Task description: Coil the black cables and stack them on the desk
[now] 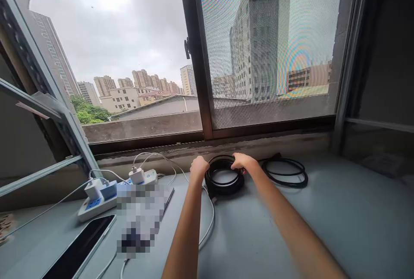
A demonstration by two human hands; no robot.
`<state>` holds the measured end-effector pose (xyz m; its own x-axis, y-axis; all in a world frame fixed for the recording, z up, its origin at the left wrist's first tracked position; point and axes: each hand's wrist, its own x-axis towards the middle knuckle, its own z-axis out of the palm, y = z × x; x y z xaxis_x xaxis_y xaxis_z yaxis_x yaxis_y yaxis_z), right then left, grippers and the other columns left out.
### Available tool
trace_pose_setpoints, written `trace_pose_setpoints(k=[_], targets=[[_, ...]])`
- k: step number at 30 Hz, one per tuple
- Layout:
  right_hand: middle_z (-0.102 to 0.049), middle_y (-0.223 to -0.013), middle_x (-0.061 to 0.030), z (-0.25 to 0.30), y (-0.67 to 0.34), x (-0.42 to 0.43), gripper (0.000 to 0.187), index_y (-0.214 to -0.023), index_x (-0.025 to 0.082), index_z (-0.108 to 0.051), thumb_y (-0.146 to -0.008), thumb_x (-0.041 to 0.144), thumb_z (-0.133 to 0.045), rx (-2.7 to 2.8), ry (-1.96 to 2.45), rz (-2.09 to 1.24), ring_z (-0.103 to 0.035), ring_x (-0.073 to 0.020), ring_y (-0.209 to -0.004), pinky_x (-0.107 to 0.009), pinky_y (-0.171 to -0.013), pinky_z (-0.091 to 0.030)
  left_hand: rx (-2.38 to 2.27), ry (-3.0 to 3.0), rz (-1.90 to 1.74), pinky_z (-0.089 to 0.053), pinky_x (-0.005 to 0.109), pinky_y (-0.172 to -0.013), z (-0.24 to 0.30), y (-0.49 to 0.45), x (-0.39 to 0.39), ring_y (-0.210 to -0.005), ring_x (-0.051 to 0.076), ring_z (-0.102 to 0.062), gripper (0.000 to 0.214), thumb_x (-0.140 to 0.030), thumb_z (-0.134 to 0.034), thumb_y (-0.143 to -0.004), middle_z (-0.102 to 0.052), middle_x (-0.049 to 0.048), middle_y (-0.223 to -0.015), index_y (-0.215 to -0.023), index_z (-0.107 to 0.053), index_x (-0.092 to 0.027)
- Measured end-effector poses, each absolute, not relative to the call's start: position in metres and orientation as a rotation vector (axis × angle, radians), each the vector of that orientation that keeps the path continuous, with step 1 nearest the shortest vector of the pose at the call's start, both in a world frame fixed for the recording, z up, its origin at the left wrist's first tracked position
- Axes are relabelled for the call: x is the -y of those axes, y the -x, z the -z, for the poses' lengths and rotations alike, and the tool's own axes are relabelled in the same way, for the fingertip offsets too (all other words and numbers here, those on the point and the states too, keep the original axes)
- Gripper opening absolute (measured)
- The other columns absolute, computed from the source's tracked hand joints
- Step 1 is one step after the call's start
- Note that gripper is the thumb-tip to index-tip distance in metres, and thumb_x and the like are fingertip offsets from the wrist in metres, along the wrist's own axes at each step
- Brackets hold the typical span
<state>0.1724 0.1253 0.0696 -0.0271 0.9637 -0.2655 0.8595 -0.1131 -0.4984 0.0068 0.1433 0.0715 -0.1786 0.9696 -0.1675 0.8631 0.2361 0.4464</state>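
Observation:
A thick coil of black cable [226, 189] lies on the grey-blue tabletop below the window. My left hand [199, 164] is closed on the coil's left edge, with most of its fingertips hidden from view. From the other side, my right hand [243, 161] grips the upper right edge, its thumb and fingers bent over the cable. To the right of that hand, a looser loop of black cable [299, 184] rests on the table. A thin white charging cable [212, 218] passes beside my left forearm, close to the coil.
At left stands a white power strip [82, 213] with several chargers [137, 176] and white cords. A dark-screened phone [80, 244] lies in front of it, beside a blurred-out flat object [145, 210]. Metal framing [77, 132] rises at left; the window frame [207, 128] edges the back.

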Motion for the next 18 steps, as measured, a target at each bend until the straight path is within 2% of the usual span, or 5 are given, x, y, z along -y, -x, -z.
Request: trace_pose_setpoints(k=[6, 15, 17, 18], targets=[[-0.055, -0.126, -0.0096, -0.08, -0.17, -0.12, 0.037, -0.123, 0.017, -0.054, -0.09, 0.033, -0.058, 2.005, 2.008, -0.663, -0.057, -0.0221, -0.108, -0.044, -0.089, -0.05, -1.958, -1.874, -0.374, -0.051, 0.042, -0.087, -0.075, -0.02, -0.143, -0.105, 0.022, -0.059, 0.034, -0.033, -0.058, -0.09, -0.057, 0.0094, -0.123, -0.121, -0.056, -0.018], [-0.057, -0.125, -0.0092, -0.097, -0.167, -0.111, 0.035, -0.121, 0.017, -0.056, -0.09, 0.033, -0.058, 2.067, 1.818, -0.639, -0.058, -0.0216, -0.108, -0.044, -0.091, -0.049, -1.837, -1.902, -0.417, -0.049, 0.045, -0.09, -0.063, -0.021, -0.146, -0.107, 0.023, -0.059, 0.033, -0.032, -0.058, -0.089, -0.058, 0.0098, -0.122, -0.118, -0.058, -0.016], [-0.057, -0.125, -0.009, -0.103, -0.171, -0.107, 0.034, -0.12, 0.017, -0.057, -0.09, 0.033, -0.058, 2.064, 1.777, -0.64, -0.058, -0.0216, -0.108, -0.044, -0.092, -0.049, -1.805, -1.9, -0.505, -0.047, 0.042, -0.094, -0.067, -0.012, -0.147, -0.111, 0.024, -0.058, 0.031, -0.029, -0.063, -0.085, -0.061, 0.0104, -0.122, -0.113, -0.061, -0.015], [-0.057, -0.125, -0.0088, -0.106, -0.174, -0.105, 0.033, -0.119, 0.017, -0.058, -0.09, 0.032, -0.058, 2.06, 1.759, -0.642, -0.058, -0.0215, -0.109, -0.044, -0.092, -0.048, -1.789, -1.9, -0.558, -0.045, 0.037, -0.096, -0.071, -0.007, -0.147, -0.115, 0.025, -0.057, 0.029, -0.027, -0.066, -0.082, -0.063, 0.0108, -0.122, -0.109, -0.064, -0.016]])
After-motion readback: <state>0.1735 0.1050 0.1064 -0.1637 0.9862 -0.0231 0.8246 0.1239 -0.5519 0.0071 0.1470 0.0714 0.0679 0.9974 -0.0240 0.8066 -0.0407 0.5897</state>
